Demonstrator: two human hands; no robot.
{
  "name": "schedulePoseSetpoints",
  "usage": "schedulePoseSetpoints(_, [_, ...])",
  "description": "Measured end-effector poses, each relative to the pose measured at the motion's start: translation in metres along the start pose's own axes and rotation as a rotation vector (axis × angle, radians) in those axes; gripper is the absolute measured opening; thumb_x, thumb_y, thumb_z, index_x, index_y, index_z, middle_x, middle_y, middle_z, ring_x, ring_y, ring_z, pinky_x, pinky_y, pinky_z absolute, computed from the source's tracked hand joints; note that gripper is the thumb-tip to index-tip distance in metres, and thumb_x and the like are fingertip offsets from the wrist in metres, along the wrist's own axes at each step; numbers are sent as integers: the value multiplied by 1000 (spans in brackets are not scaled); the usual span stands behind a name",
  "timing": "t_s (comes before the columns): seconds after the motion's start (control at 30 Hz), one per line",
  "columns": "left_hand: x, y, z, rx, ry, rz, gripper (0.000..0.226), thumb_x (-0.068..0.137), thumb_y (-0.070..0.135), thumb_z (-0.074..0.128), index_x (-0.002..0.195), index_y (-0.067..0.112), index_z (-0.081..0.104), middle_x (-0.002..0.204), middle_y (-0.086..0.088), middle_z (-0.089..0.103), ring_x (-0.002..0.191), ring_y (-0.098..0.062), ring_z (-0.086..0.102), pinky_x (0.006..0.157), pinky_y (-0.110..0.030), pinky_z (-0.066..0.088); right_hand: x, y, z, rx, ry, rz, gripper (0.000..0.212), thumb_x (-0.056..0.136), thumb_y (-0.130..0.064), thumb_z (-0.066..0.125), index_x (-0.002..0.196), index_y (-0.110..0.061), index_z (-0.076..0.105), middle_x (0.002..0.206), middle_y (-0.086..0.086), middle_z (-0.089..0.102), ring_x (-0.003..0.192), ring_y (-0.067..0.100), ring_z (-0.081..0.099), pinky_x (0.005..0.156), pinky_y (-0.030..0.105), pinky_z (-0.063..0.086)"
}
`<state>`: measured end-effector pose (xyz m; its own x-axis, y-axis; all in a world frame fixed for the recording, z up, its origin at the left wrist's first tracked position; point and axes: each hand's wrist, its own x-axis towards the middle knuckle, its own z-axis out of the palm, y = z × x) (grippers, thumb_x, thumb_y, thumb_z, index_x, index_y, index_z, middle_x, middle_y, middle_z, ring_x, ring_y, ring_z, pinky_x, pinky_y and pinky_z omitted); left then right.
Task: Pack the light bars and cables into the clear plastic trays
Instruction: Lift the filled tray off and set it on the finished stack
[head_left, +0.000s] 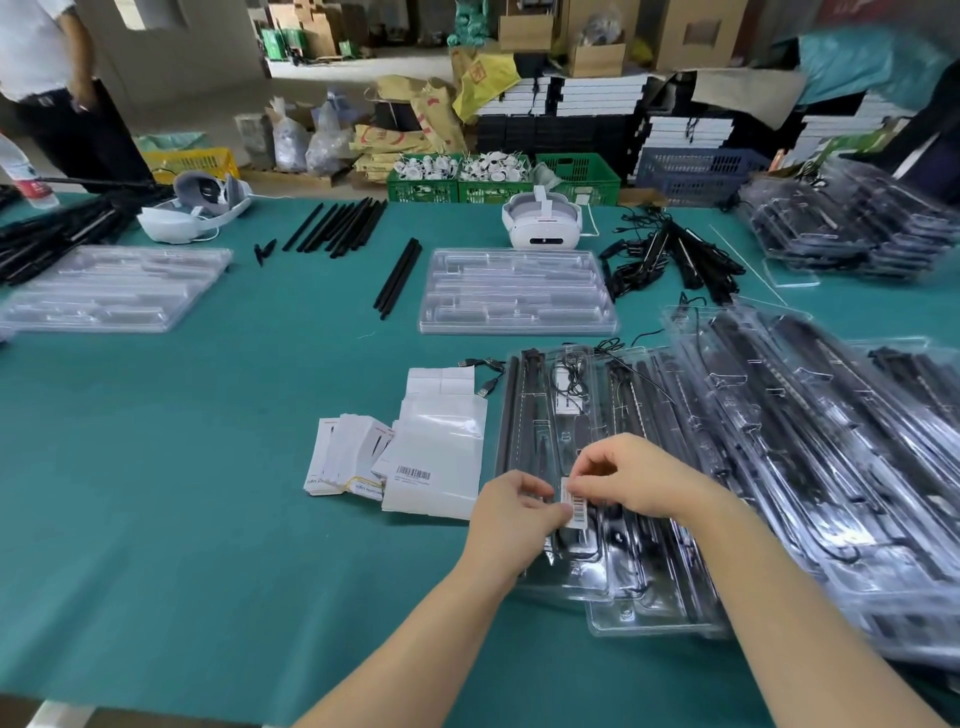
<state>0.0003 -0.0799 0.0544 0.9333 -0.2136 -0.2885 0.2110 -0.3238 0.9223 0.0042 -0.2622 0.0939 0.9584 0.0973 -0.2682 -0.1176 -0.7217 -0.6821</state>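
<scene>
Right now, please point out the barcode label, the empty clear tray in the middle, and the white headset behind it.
barcode label (575, 503): head view, on its printed face.
empty clear tray (519, 325): head view, near rim.
white headset (543, 231): head view, front visor.

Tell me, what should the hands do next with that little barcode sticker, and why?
Probably press the barcode sticker down onto the packed clear tray. Both the left hand and the right hand pinch it just above that tray, which already holds light bars and cables.

two bare forearms, left hand (511, 512), right hand (631, 475), no sleeves visible
</scene>
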Motion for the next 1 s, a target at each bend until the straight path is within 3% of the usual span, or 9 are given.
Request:
schedulePoseSetpoints(0.1, [-1,0,1,129,-39,55,24,79,29,81,93,29,61,78,2,72,65,-3,62,61,-19,45,1,1,2,-69,11,39,17,88,-41,72,76,-30,72,64,-11,67,53,-1,55,60,25,50])
schedulePoseSetpoints(0.37, [-4,-3,3,349,-90,182,26,86,30,74,103,30,55,72,7,62,66,-3,57,60,-18,41,-1,1,6,-129,45,79,16,83,-40,79,75,-27,74,72,-6,71,55,4,56,58,23,50])
schedulePoseSetpoints(0.53, [-4,-1,5,403,-124,196,27,88,30,73,108,27,55,73,9,60,72,-8,58,73,-28,49,-2,0,1,-140,58,85,18,85,-38,77,74,-25,73,72,-9,71,68,12,66,70,31,59])
schedulePoseSetpoints(0.6, [-4,0,5,413,-131,195,24,89,36,70,107,28,55,74,10,59,74,-8,57,71,-27,48,-2,-2,-2,-149,20,78,18,86,-38,77,74,-25,73,75,-4,72,72,15,67,73,34,60])
schedulePoseSetpoints(0.73, [-3,3,2,432,-127,172,19,91,48,64,89,30,59,77,8,64,70,-5,57,60,-22,42,-3,-3,-5,-142,-14,77,18,86,-37,76,73,-26,74,73,-1,73,64,11,63,72,34,60])
schedulePoseSetpoints(0.87, [-2,2,1,483,-118,182,24,89,46,68,76,28,59,71,9,63,65,-3,55,57,-19,39,-1,-5,-2,-151,-25,80,18,86,-39,76,73,-27,74,69,-1,71,56,7,56,62,28,54])
schedulePoseSetpoints(1.0, [-1,1,3,536,-100,210,25,89,40,69,72,26,57,67,11,58,62,-2,52,54,-16,35,2,-6,1,-176,-22,82,19,86,-37,77,71,-27,73,66,-3,69,56,8,56,62,29,55])
